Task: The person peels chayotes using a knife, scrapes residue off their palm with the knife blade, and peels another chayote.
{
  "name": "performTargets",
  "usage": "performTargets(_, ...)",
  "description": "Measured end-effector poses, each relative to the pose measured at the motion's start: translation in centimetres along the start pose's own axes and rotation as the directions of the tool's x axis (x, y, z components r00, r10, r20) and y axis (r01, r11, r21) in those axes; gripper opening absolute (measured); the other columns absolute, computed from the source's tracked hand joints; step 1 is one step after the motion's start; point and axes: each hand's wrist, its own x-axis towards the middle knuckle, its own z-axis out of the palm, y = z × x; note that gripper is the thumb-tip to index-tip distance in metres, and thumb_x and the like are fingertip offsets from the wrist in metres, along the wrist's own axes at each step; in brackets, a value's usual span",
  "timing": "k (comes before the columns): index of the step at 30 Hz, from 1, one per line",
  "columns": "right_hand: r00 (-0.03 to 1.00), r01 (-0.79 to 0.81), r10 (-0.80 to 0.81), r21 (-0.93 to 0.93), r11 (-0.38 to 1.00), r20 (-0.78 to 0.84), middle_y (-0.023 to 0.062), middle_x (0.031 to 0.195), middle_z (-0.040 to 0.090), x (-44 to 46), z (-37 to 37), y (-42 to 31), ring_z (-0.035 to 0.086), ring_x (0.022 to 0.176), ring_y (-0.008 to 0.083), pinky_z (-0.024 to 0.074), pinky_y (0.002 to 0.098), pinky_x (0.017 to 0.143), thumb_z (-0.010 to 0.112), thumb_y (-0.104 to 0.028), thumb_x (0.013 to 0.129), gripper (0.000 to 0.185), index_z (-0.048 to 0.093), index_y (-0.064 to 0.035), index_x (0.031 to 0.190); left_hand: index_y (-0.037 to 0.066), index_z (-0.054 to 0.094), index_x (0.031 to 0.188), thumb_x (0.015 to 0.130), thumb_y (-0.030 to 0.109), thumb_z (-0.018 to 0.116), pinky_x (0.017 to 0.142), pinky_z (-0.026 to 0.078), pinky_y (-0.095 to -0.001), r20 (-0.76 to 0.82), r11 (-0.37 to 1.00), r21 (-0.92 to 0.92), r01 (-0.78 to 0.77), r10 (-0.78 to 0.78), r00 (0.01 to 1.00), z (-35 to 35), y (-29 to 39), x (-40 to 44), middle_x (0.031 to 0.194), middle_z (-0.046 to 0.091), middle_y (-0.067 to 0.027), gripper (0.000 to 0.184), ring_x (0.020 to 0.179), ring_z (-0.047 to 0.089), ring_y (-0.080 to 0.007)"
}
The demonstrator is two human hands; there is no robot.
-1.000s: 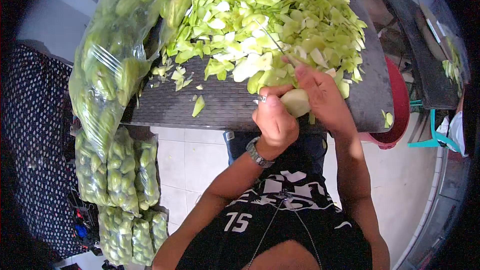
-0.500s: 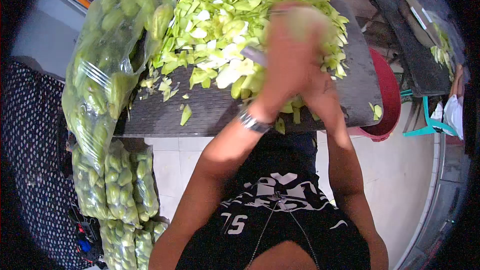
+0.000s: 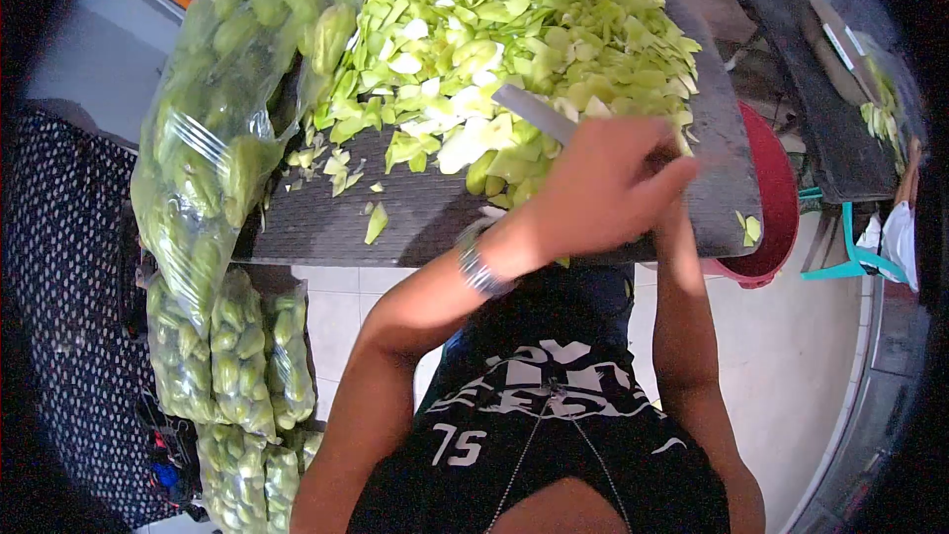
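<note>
My left hand [image 3: 613,178], with a metal watch on its wrist, is over the front of the dark work surface, slightly blurred. Its fingers are curled; whatever they hold is mostly hidden. My right hand [image 3: 667,222] is behind and below it, largely covered. From behind the left hand a knife blade [image 3: 539,117] points up and left, in line with the right hand, though the handle is hidden. Just beyond both hands lies a large heap of pale green chayote slices [image 3: 524,30]. A few whole-looking green pieces [image 3: 484,176] lie at its near edge.
A clear plastic bag of chayotes [image 3: 213,129] leans on the left of the dark table [image 3: 336,232]. More filled bags [image 3: 237,346] stand below. A red tub [image 3: 776,208] is under the right edge, near a turquoise stool [image 3: 850,247]. A second dark board [image 3: 820,99] is farther right.
My left hand has come down towards me from over the heap and turned, now covering more of the right hand. More of the knife blade shows. The view has shifted slightly.
</note>
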Motion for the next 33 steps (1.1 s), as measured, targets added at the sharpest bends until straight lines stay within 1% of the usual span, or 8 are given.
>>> performTargets(1, 0.981, -0.155, 0.164, -0.087, 0.984, 0.103, 0.0155, 0.082, 0.066, 0.8, -0.8, 0.1, 0.059, 0.07, 0.0197, 0.0497, 0.0401, 0.07, 0.06, -0.027, 0.1, 0.024, 0.061, -0.0055, 0.112, 0.003, 0.07, 0.097, 0.093, 0.019, 0.069, 0.075, 0.055, -0.039, 0.016, 0.989, 0.145, -0.042, 0.04, 0.999, -1.1, -0.1, -2.4, 0.093, 0.072, -0.0165, 0.017, 0.085, 0.071, -0.0306)
performTargets(4, 0.998, -0.051, 0.054, -0.121, 0.991, 0.025, 0.0309, 0.095, 0.068, 1.9, -2.9, -1.8, 0.066, 0.089, 0.0487, 0.055, 0.0478, 0.078, 0.057, -0.021, 0.098, 0.036, 0.059, -0.0054, 0.131, 0.005, 0.069, 0.104, 0.09, 0.015, 0.069, 0.085, 0.054, -0.0418, 0.163, 0.925, 0.36, -0.121, 0.065, 0.985, -1.1, -2.0, -7.6, 0.107, 0.07, -0.0168, 0.017, 0.1, 0.068, -0.0324)
performTargets(9, 0.984, -0.179, 0.179, -0.029, 0.983, -0.027, 0.0192, 0.084, 0.071, 2.0, -6.5, -2.1, 0.07, 0.073, 0.0307, 0.0547, 0.0437, 0.068, 0.06, -0.027, 0.1, 0.038, 0.058, -0.0044, 0.131, 0.011, 0.059, 0.131, 0.085, 0.015, 0.066, 0.116, 0.034, -0.056, 0.335, 0.816, 0.498, -0.294, 0.132, 0.933, 1.6, -4.1, -8.4, 0.147, 0.049, -0.0164, 0.046, 0.141, 0.043, -0.0381)
performTargets(11, 0.921, -0.389, 0.39, -0.06, 0.919, 0.002, 0.0148, 0.079, 0.07, 2.1, -8.6, -2.3, 0.069, 0.066, 0.0241, 0.0537, 0.0405, 0.064, 0.061, -0.03, 0.1, 0.04, 0.058, -0.0046, 0.131, 0.012, 0.059, 0.131, 0.088, 0.019, 0.065, 0.116, 0.032, -0.0588, 0.384, 0.747, 0.533, -0.398, 0.205, 0.9, 3.4, -4.9, -6.9, 0.148, 0.048, -0.0165, 0.044, 0.141, 0.042, -0.0369)
performTargets(15, 0.916, -0.384, 0.365, -0.1, 0.918, -0.165, 0.0101, 0.069, 0.065, 1.4, -10.2, 3.8, 0.06, 0.049, 0.0185, 0.0472, 0.0351, 0.049, 0.061, -0.035, 0.101, 0.04, 0.059, -0.0055, 0.128, 0.015, 0.059, 0.135, 0.093, 0.027, 0.061, 0.117, 0.029, -0.0617, 0.441, 0.621, 0.592, -0.513, 0.283, 0.852, 6.8, -7.9, -4.9, 0.149, 0.05, -0.0139, 0.044, 0.143, 0.042, -0.0339)
performTargets(23, 0.882, -0.469, 0.468, -0.004, 0.883, -0.05, 0.0098, 0.068, 0.063, -0.7, -9.8, 4.2, 0.059, 0.048, 0.0185, 0.046, 0.0363, 0.048, 0.063, -0.039, 0.1, 0.048, 0.058, -0.0018, 0.129, 0.025, 0.058, 0.141, 0.099, 0.037, 0.057, 0.12, 0.027, -0.0553, 0.41, 0.658, 0.602, -0.453, 0.233, 0.882, 2.8, -11.1, -2.9, 0.146, 0.055, -0.004, 0.043, 0.142, 0.046, -0.0222)
performTargets(30, 0.889, -0.454, 0.448, -0.055, 0.889, -0.1, 0.0115, 0.071, 0.065, -0.6, -9.8, 3.7, 0.063, 0.053, 0.0214, 0.0493, 0.0372, 0.053, 0.065, -0.041, 0.098, 0.053, 0.056, -0.0011, 0.131, 0.019, 0.065, 0.134, 0.1, 0.034, 0.053, 0.124, 0.024, -0.0535, 0.344, 0.325, 0.887, -0.329, 0.011, 0.939, -8.3, -15.1, 0.2, 0.149, 0.054, 0.0005, 0.039, 0.137, 0.05, -0.0204)
performTargets(33, 0.888, -0.456, 0.446, -0.091, 0.885, -0.111, 0.0126, 0.073, 0.066, -0.4, -9.6, 4.4, 0.066, 0.057, 0.0233, 0.0514, 0.038, 0.056, 0.064, -0.043, 0.098, 0.055, 0.056, -0.0009, 0.131, 0.024, 0.06, 0.141, 0.101, 0.034, 0.052, 0.125, 0.023, -0.0521, 0.392, 0.164, 0.901, -0.402, 0.092, 0.915, -13.4, -17.7, 1.6, 0.151, 0.052, 0.003, 0.042, 0.135, 0.051, -0.0165)
